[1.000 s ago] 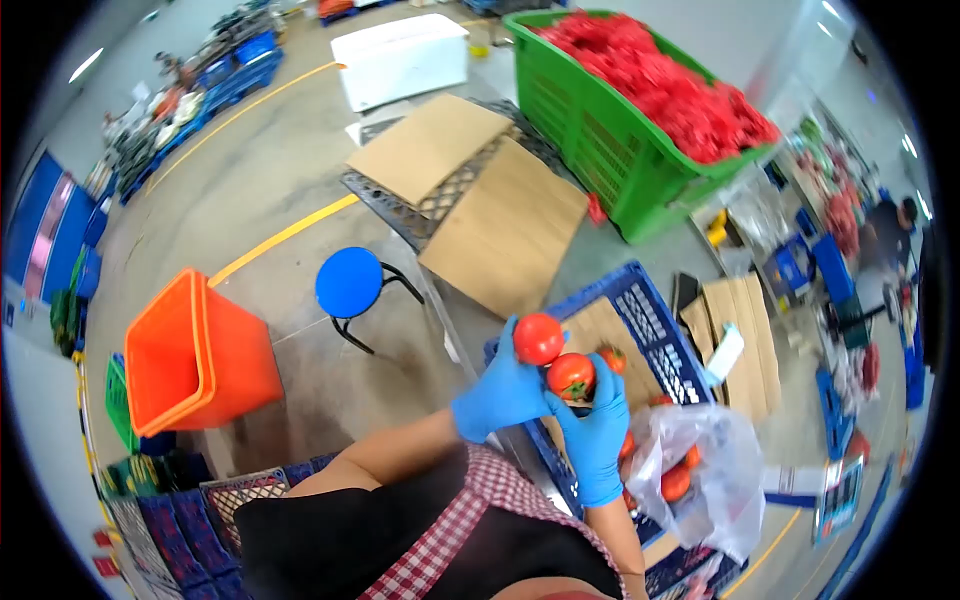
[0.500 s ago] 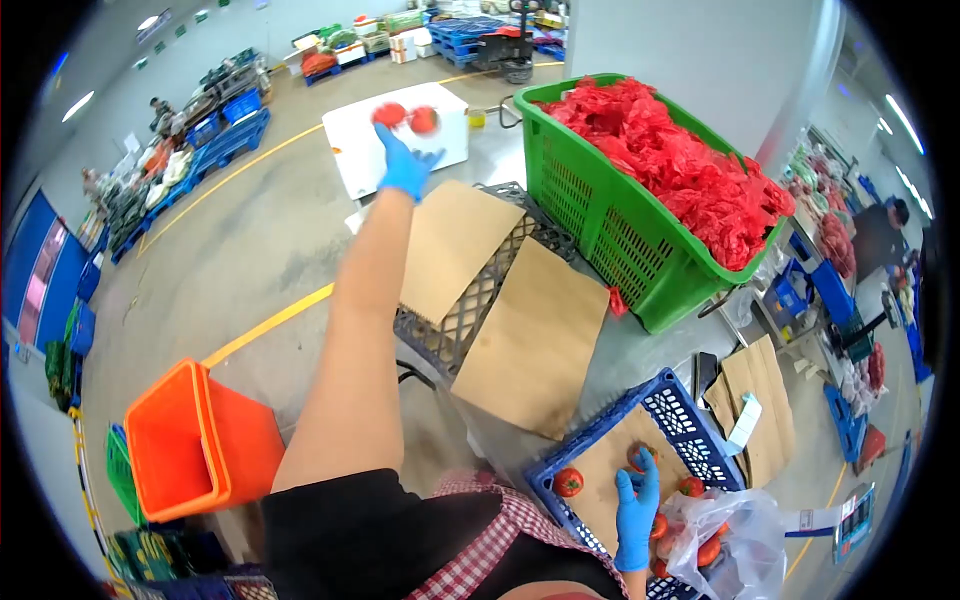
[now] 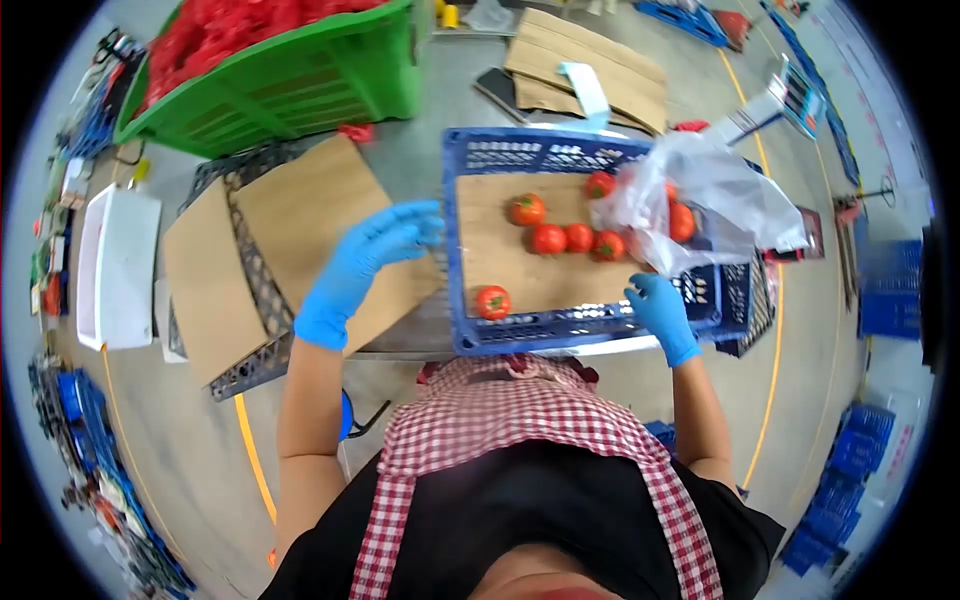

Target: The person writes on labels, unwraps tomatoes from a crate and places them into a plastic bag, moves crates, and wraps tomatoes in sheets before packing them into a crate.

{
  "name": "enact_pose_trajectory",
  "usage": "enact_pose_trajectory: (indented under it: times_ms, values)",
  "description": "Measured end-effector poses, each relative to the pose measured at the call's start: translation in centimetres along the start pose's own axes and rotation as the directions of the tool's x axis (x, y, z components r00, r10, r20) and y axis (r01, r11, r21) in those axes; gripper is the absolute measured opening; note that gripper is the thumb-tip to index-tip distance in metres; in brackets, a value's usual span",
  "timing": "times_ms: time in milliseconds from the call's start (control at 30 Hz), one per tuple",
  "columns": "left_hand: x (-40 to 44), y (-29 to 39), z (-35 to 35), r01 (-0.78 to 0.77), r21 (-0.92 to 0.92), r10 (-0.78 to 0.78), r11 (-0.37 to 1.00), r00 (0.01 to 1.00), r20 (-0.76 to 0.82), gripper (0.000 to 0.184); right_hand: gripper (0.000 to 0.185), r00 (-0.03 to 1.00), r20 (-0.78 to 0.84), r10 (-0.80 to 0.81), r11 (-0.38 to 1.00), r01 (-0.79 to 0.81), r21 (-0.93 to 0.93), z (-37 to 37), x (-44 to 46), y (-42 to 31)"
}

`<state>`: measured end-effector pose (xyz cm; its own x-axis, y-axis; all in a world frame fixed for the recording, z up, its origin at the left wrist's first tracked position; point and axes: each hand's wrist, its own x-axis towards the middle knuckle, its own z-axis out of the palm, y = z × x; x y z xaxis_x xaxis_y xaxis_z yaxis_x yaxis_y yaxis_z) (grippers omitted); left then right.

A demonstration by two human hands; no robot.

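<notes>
My left hand (image 3: 378,248), in a blue glove, hovers over the brown cardboard sheet (image 3: 320,200) beside the left rim of the blue crate (image 3: 452,230). Its fingers stretch towards the crate with nothing in them. At the crate's near right side is my right hand (image 3: 660,308), also gloved, its fingers slightly bent and apart, just below a clear plastic bag (image 3: 700,190). Several tomatoes (image 3: 548,239) lie on the crate's cardboard lining, one alone near the front left corner. Others, including a tomato (image 3: 681,222), are partly covered by the bag.
A green crate (image 3: 290,95) full of red plastic bags stands at the back left. The white foam box (image 3: 125,265) is at far left. Behind the blue crate lie a dark phone (image 3: 498,92) and folded cardboard (image 3: 590,70). A scale display (image 3: 798,105) stands at the right.
The view has swung round to the blue crate. My left hand, earlier at the white box with two tomatoes by its fingers, is back and empty. My right hand has left a tomato.
</notes>
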<state>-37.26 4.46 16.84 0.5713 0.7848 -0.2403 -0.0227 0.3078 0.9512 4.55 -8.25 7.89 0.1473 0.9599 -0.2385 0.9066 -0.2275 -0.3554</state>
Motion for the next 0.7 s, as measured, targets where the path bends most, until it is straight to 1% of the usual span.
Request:
enact_pose_trajectory:
  times_ms: [33, 67, 100, 133, 167, 200, 233, 267, 300, 333, 367, 400, 433, 467, 500, 533, 567, 600, 633, 667, 700]
  values:
    - [1.0, -0.4, 2.1, 0.033, 0.049, -0.036, 0.998, 0.997, 0.065, 0.042, 0.034, 0.998, -0.049, 0.048, 0.998, -0.050, -0.030, -0.7, -0.1, 1.6]
    - [2.2, -0.8, 3.9, 0.106, 0.127, -0.125, 0.986, 0.981, 0.149, 0.045, 0.034, 0.998, -0.045, 0.048, 0.998, -0.050, -0.039, -1.1, -0.1, 3.3]
    - [3.4, -1.4, 5.6, 0.108, 0.252, -0.151, 0.962, 0.976, 0.157, 0.047, 0.034, 0.998, -0.043, 0.043, 0.998, -0.044, -0.040, -1.0, 0.1, 4.9]
    - [4.7, -2.3, 7.3, 0.106, 0.376, -0.177, 0.920, 0.971, 0.159, 0.050, 0.036, 0.999, -0.043, -0.017, 0.996, 0.013, -0.088, -0.1, 0.4, 7.1]
    - [6.2, -3.5, 8.8, 0.098, 0.494, -0.199, 0.864, 0.967, 0.158, 0.053, 0.034, 1.000, 0.001, -0.016, 0.994, 0.016, -0.106, -0.7, 0.6, 6.9]
    - [8.3, -5.9, 10.0, 0.021, 0.636, -0.139, 0.771, 0.981, 0.136, 0.056, 0.033, 0.997, 0.076, 0.021, 0.988, -0.008, -0.157, -1.4, 1.0, 6.3]
    - [10.7, -9.4, 10.8, -0.046, 0.759, -0.071, 0.649, 0.990, 0.121, 0.058, 0.033, 0.987, 0.149, 0.055, 0.978, -0.023, -0.210, -1.8, 1.5, 6.3]
    - [12.7, -11.8, 11.8, -0.100, 0.859, -0.001, 0.501, 0.993, 0.116, 0.061, 0.033, 0.996, 0.068, -0.053, 0.988, 0.062, -0.141, -1.0, 2.0, 7.6]
    - [14.3, -13.1, 13.5, -0.093, 0.917, 0.009, 0.388, 0.995, 0.097, 0.065, 0.033, 0.985, 0.041, -0.167, 0.986, 0.168, -0.014, -0.7, 2.8, 7.8]
    - [15.8, -14.0, 15.4, -0.080, 0.960, 0.021, 0.269, 0.997, 0.077, 0.068, 0.040, 0.952, -0.043, -0.302, 0.941, 0.305, 0.149, -1.2, 3.3, 6.6]
    - [16.9, -14.7, 17.2, -0.065, 0.988, 0.035, 0.143, 0.998, 0.060, 0.072, 0.055, 0.919, 0.050, -0.392, 0.914, 0.383, 0.132, -0.9, 4.2, 6.3]
    - [17.8, -15.1, 18.8, -0.058, 0.996, 0.034, 0.072, 0.998, 0.055, 0.069, 0.062, 0.877, 0.021, -0.479, 0.871, 0.472, 0.134, -0.8, 4.6, 5.2]
    - [18.5, -15.3, 20.3, -0.051, 0.999, 0.032, 0.002, 0.998, 0.051, 0.067, 0.070, 0.826, -0.094, -0.556, 0.825, 0.562, 0.066, 0.4, 5.4, 5.4]
    - [19.3, -15.7, 21.3, -0.043, 0.997, 0.032, -0.067, 0.998, 0.045, 0.065, 0.073, 0.847, -0.073, -0.526, 0.841, 0.531, 0.105, 0.2, 6.0, 4.5]
    - [20.2, -16.7, 21.4, -0.050, 0.998, 0.018, -0.045, 0.999, 0.051, 0.063, 0.069, 0.863, -0.129, -0.488, 0.850, 0.503, 0.156, 1.1, 6.7, 4.3]
    - [21.0, -18.3, 21.0, -0.056, 0.998, -0.002, -0.018, 0.998, 0.056, 0.061, 0.064, 0.865, -0.002, -0.501, 0.860, 0.498, 0.114, 1.3, 7.5, 4.5]
    - [21.5, -19.0, 20.5, -0.060, 0.998, -0.018, 0.007, 0.998, 0.060, 0.059, 0.058, 0.877, -0.011, -0.480, 0.861, 0.473, 0.185, 2.8, 8.4, 5.2]
    - [21.3, -18.8, 19.9, -0.076, 0.997, -0.027, 0.034, 0.997, 0.077, 0.053, 0.053, 0.889, -0.020, -0.458, 0.857, 0.447, 0.256, 4.2, 9.4, 5.8]
    - [21.0, -19.0, 19.2, -0.074, 0.997, 0.028, 0.020, 0.997, 0.074, 0.054, 0.045, 0.915, -0.148, -0.377, 0.801, 0.402, 0.443, 8.1, 10.6, 7.5]
    - [20.5, -19.3, 18.4, -0.071, 0.997, 0.084, 0.005, 0.994, 0.070, 0.055, 0.036, 0.882, -0.227, -0.413, 0.735, 0.470, 0.490, 8.3, 11.3, 7.4]
    - [19.9, -19.4, 17.9, -0.067, 0.998, 0.140, -0.006, 0.988, 0.067, 0.057, 0.036, 0.868, -0.177, -0.463, 0.762, 0.492, 0.422, 8.3, 11.7, 7.5]
